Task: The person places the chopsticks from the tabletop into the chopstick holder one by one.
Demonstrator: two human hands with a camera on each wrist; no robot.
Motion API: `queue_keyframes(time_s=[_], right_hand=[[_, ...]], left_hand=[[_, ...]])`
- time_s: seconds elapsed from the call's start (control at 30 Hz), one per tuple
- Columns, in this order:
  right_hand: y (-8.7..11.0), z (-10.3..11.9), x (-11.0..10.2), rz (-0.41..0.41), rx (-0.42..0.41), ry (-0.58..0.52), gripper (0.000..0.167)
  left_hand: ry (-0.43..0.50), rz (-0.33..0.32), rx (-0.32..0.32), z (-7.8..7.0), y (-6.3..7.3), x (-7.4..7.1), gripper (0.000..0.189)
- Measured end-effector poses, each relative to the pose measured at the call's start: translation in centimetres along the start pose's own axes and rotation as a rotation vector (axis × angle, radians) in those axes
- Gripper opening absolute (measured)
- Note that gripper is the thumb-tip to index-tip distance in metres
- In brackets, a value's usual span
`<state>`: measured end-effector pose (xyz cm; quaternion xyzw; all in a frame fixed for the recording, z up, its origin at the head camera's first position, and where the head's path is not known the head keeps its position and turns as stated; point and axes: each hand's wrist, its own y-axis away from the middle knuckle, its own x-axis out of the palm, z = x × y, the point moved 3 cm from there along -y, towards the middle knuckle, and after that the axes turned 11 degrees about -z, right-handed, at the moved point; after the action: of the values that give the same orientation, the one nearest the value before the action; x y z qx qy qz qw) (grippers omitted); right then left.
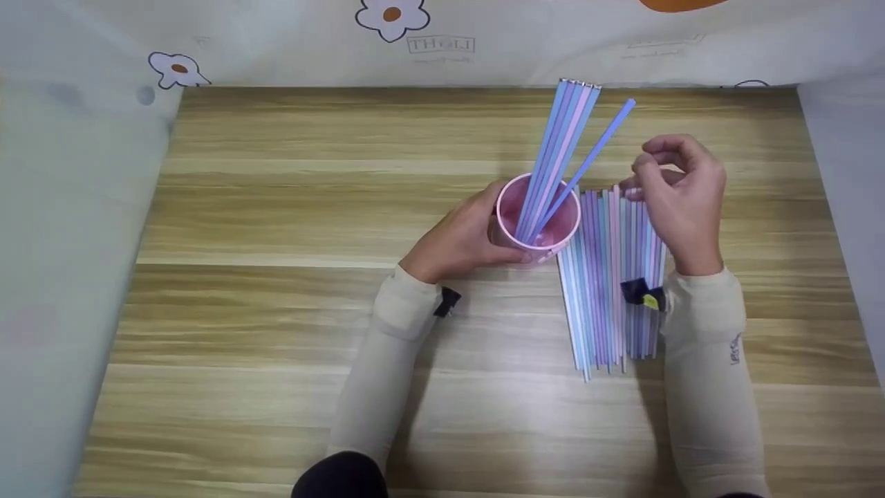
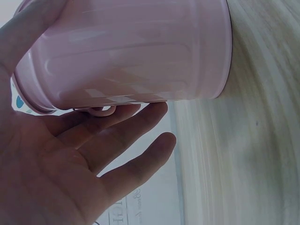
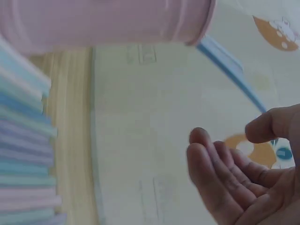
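A pink cup [image 1: 510, 202] stands upright on the table, and my left hand [image 1: 460, 238] grips its side. In the left wrist view, the thumb lies over the cup wall [image 2: 131, 51] while the other fingers reach along the opposite side, by a small loop. Several pastel straws [image 1: 561, 145] lean in a bundle inside the cup. One blue straw [image 1: 600, 150] leans apart from them, to the right. My right hand [image 1: 684, 197] is raised over the far end of a row of loose straws [image 1: 601, 290]. Its fingers [image 3: 206, 173] are loosely bent, thumb apart, holding nothing.
The wood-grain table [image 1: 276, 318] spreads to both sides of the arms. Behind it rises a pale sheet [image 1: 290, 41] with flower prints. A black strap piece [image 1: 448, 302] shows at the left wrist, and another [image 1: 635, 291] at the right.
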<state>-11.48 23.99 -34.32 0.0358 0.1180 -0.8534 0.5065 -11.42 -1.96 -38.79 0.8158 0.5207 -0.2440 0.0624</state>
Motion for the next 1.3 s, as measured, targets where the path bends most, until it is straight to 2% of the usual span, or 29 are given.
queue_keyframes(time_s=[0.13,0.3,0.4,0.57,0.63,0.77,0.97,1.3], right_hand=[[-0.7,-1.3,-1.9,0.015,0.068,0.181,0.013],[-1.3,-3.2,-4.0,0.066,0.103,0.36,0.017],[-1.7,-4.6,-5.3,0.097,0.155,0.393,0.02],[-2.3,-6.6,-7.5,0.143,0.296,0.39,0.023],[-2.4,-7.2,-7.9,0.165,0.32,0.393,0.024],[-2.5,-8.3,-7.9,0.223,0.329,0.389,0.027],[-2.3,-9.0,-7.5,0.301,0.302,0.493,0.033],[-2.0,-8.9,-7.3,0.313,0.279,0.607,0.032]], left_hand=[[-0.004,0.001,-0.014,0.0,0.0,-0.2,0.095],[0.004,0.006,-0.025,0.2,0.1,-0.2,0.095],[0.004,0.004,-0.022,0.3,0.1,-0.2,0.095],[-0.002,0.002,-0.01,0.2,0.1,-0.1,0.096],[-0.002,0.002,-0.009,0.2,0.1,-0.1,0.096],[-0.016,-0.003,-0.021,0.2,0.1,-0.1,0.094],[-0.031,-0.002,-0.027,0.1,0.1,0.0,0.094],[-0.022,0.006,-0.005,0.0,0.1,0.0,0.095]])
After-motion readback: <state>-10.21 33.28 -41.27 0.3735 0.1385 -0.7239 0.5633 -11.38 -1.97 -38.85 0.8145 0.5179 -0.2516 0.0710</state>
